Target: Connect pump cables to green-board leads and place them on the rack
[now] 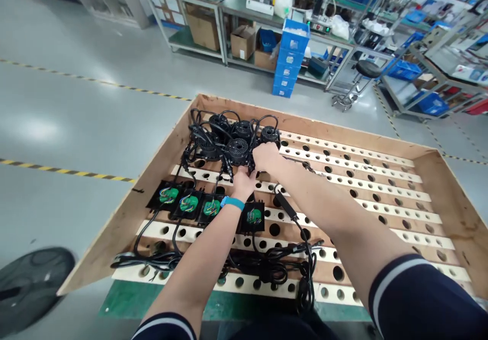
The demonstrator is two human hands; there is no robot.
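My left hand (244, 183), with a teal band at the wrist, has its fingers closed on a black cable connector (252, 167). Just above it, my right hand (266, 156) is curled around the upper part of the same cable; most of the grip is hidden. Beyond both hands sit several black round units with slotted covers, one of them a grilled unit (238, 148), with cables looped over them. On the near side lies a row of black square plates bearing green circuit boards, such as the plate (253, 217) by my left wrist. A black inline cylinder (285, 204) on a cable rests to the right.
A shallow wooden tray (343, 133) with slats full of holes surrounds the parts. Bundled black cables (263, 265) run along its near edge. Behind stand stacked blue bins (288, 58), workbenches and a stool (368, 68). A dark round object (36, 284) is at the left.
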